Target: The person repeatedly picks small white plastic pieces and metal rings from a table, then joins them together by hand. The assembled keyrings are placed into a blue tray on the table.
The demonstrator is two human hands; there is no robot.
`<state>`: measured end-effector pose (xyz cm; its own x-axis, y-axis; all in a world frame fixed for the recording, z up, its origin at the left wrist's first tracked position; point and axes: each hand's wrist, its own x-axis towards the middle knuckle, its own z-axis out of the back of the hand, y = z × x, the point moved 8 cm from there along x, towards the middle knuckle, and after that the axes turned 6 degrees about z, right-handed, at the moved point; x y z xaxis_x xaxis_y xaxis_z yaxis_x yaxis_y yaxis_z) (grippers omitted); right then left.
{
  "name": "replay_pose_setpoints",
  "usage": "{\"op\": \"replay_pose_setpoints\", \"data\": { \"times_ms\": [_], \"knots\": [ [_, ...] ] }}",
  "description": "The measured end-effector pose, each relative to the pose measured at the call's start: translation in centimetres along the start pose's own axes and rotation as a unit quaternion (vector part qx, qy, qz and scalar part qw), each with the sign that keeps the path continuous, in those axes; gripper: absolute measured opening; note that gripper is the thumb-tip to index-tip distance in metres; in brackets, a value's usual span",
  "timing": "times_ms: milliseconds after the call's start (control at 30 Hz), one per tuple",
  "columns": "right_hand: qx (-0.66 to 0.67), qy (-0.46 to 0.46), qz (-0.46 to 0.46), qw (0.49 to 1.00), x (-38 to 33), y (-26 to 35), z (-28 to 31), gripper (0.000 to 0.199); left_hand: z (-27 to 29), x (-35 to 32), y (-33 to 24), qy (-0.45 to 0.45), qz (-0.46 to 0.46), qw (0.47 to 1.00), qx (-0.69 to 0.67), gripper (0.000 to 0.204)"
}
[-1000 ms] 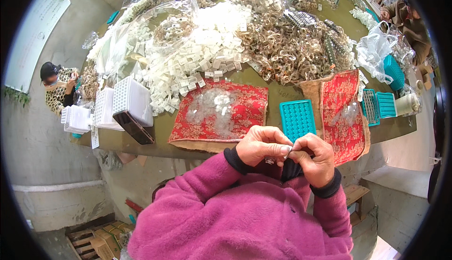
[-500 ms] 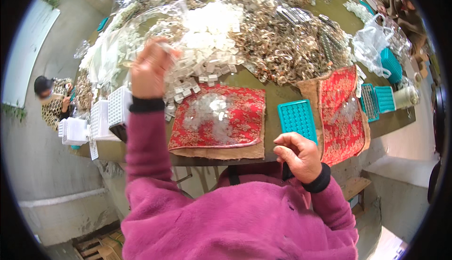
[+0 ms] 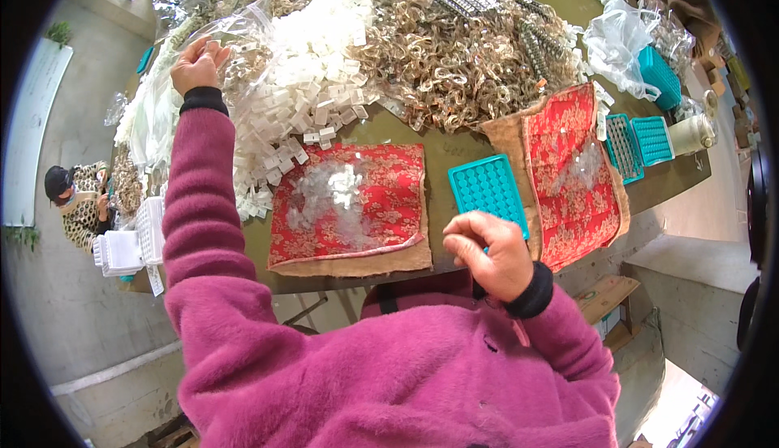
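Now the left hand (image 3: 199, 65) hangs beside the clear bag (image 3: 253, 19), fingers bunched, any catch hidden; the right hand (image 3: 491, 255) curls loosely, contents unclear, just short of the teal tray (image 3: 487, 192). Plenty of white pieces (image 3: 324, 58) lie heaped right of the left grip; finished share, can't tell.

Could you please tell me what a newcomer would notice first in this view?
Probably the bright heap of small white blocks upper left of centre, beside a brownish pile of ring-like pieces. Lower down, a teal tray lies between two red floral cloths, just beyond the right hand.
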<state>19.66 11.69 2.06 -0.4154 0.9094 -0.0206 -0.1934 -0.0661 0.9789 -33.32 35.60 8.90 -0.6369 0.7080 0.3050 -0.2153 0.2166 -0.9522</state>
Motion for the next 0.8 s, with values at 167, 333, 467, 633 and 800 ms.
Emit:
{"op": "replay_pose_setpoints", "data": {
  "times_ms": [167, 333, 467, 633, 800],
  "knots": [
    [-0.259, -0.060, 0.238, 0.934, 7.7, 2.3, 2.6, 0.007, -0.3, 1.0, 1.2, 0.019, 0.017, 0.990, 0.138, 0.023],
    [-0.483, -0.017, 0.299, 0.823, 15.8, 0.0, -0.5, 0.011, -0.8, -0.1, 1.2, 0.059, -0.007, 0.960, 0.274, 0.021],
    [-0.560, 0.018, 0.305, 0.770, 17.7, -1.4, -2.1, 0.012, -1.4, -1.6, 0.5, 0.076, -0.012, 0.932, 0.353, 0.020],
    [-0.360, -0.046, 0.285, 0.887, 16.9, -0.3, 1.3, 0.010, -2.2, -1.9, 0.4, 0.091, -0.006, 0.922, 0.376, 0.028],
    [0.082, -0.163, 0.228, 0.956, 16.6, 0.1, 4.7, 0.017, -3.6, -5.2, -3.8, 0.045, -0.212, 0.786, 0.578, 0.053]
  ]
}}
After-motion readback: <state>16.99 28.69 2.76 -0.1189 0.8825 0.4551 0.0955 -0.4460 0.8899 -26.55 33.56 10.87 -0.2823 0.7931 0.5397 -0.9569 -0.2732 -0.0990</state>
